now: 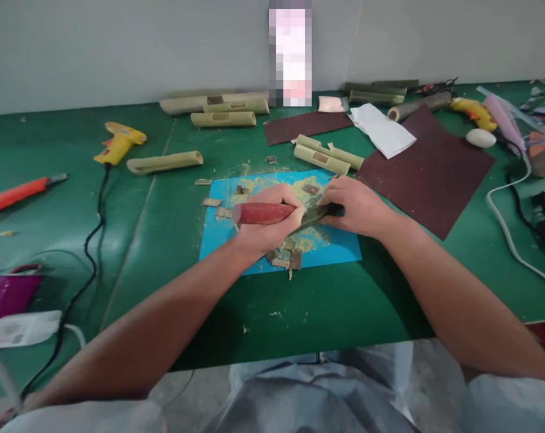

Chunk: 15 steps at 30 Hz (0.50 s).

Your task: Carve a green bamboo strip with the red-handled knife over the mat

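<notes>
My left hand (272, 219) is closed around a carving tool with a thick red wooden handle (261, 213); its blade is hidden behind my fingers. My right hand (356, 204) grips a piece of green bamboo (315, 218) at its right end, with fingers and thumb wrapped over it. The bamboo lies slanted between both hands, and the left fingers touch its near end. Beneath them is a blue sheet (340, 249) strewn with pale shavings (315, 242). Small cut bamboo chips (295, 260) lie in front of the hands, and others (212, 202) at the sheet's left edge.
Bamboo tubes with cut windows (322, 157) lie behind the sheet, with more (222, 119) by the wall. Brown sandpaper (435, 174) and white paper (383, 129) lie right. Left are a corded yellow glue gun (119, 143), a bamboo tube (165, 162) and an orange-handled tool (17, 195).
</notes>
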Tool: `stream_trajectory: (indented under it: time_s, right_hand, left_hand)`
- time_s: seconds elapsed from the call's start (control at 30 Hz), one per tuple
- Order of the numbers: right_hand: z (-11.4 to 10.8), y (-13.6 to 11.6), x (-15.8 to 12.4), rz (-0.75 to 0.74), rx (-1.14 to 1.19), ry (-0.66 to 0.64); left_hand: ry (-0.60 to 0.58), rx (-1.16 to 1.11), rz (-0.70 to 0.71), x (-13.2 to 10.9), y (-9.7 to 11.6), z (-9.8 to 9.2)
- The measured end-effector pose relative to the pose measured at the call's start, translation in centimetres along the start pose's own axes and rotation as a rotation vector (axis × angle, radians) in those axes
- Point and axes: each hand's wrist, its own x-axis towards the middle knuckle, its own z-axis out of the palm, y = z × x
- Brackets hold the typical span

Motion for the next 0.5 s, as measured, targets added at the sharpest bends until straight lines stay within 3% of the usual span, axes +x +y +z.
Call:
stream_trajectory:
  time_s: [0.17,0.5]
  right_hand:
    - [-0.07,0.06,0.0,0.009,0.004,0.003]
    - [-0.22,-0.09,0.07,0.02,0.005,-0.014]
  left_hand:
    - [-0.018,-0.065,-0.005,-0.02,-0.27,-0.13]
    - [0.069,-0.169,0.009,-0.33,-0.7,0.19]
